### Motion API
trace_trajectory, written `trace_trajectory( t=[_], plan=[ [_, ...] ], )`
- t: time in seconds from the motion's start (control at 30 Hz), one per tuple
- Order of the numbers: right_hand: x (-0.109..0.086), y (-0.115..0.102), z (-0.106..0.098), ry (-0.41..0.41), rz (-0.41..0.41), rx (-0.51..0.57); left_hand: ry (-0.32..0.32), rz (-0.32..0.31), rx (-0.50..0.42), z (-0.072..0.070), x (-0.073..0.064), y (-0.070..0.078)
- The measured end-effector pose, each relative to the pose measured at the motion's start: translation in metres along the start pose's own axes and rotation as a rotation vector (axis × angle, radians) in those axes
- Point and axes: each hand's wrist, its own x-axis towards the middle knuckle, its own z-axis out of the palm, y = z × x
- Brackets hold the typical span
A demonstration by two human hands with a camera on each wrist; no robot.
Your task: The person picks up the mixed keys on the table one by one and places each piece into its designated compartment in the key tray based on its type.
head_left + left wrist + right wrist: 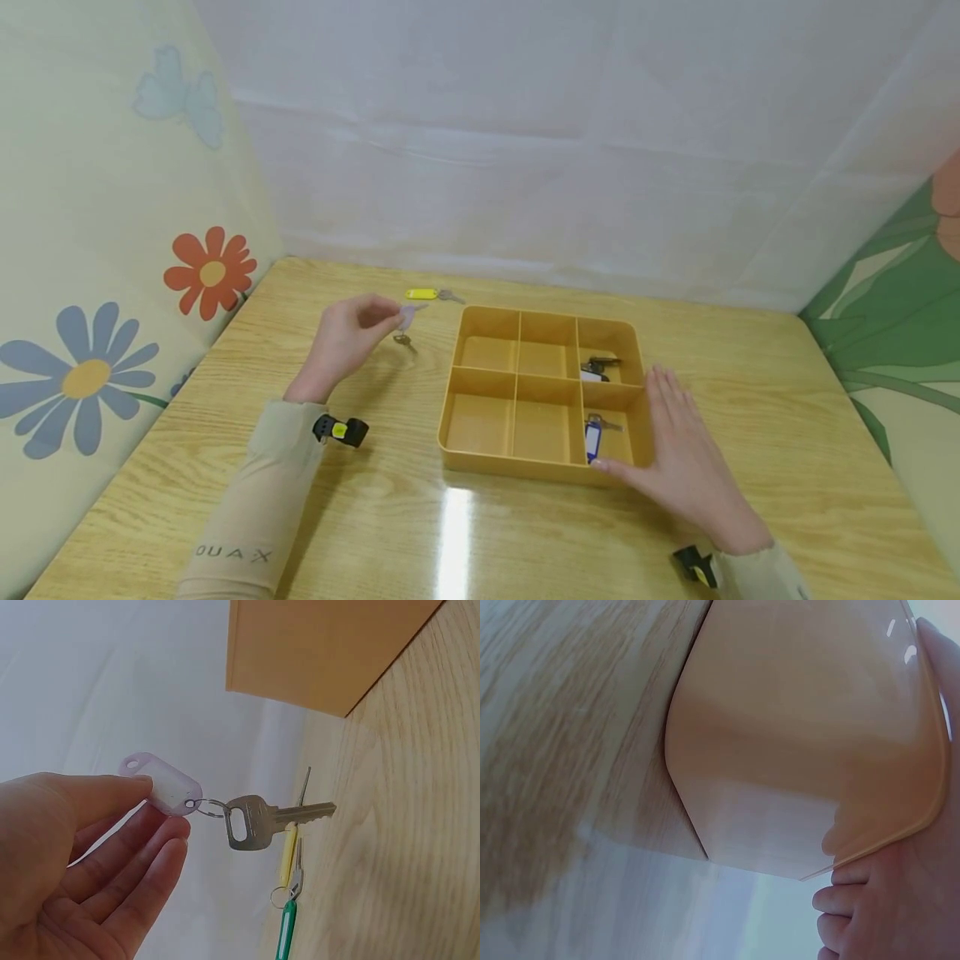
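The left hand [345, 346] pinches the purple tag [407, 318] between thumb and fingers, and the key [259, 823] dangles from its ring. Clock directions follow the head view. The tray [517, 467] lies at 4 o'clock from the purple tag, near but apart, with its long axis running roughly 9 to 3. The key hangs at about 6 o'clock below the tag, its blade slanting toward 4; whether its tip touches the table [360, 517] I cannot tell.

The left hand is much the nearer one to the key. The right hand [693, 454] is at the tray's far end, at 3 to 4 o'clock from its centre, fingers straight along the outer wall and thumb spread to the near rim.

The tray's 9 o'clock wall stands between the key and the compartments. The yellow tag [422, 294] lies at 1 o'clock from the purple one, and the left wrist view shows the green tag [286, 930] beside it. In the tray's 3 o'clock column sit the blue tag [593, 439] in the near compartment and the dark tag [595, 376] at 12 from it.
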Motion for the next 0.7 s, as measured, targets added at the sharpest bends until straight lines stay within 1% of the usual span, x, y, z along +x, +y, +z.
trace_trajectory(
  t=[0.27,0.7],
  plan=[
    [0.0,0.0,0.0,0.01,-0.006,-0.003,0.026,0.011,-0.006,0.0,-0.001,0.007],
    [0.0,-0.001,0.0,0.006,0.004,0.004,0.026,0.04,-0.008,0.001,-0.001,0.015]
  ],
)
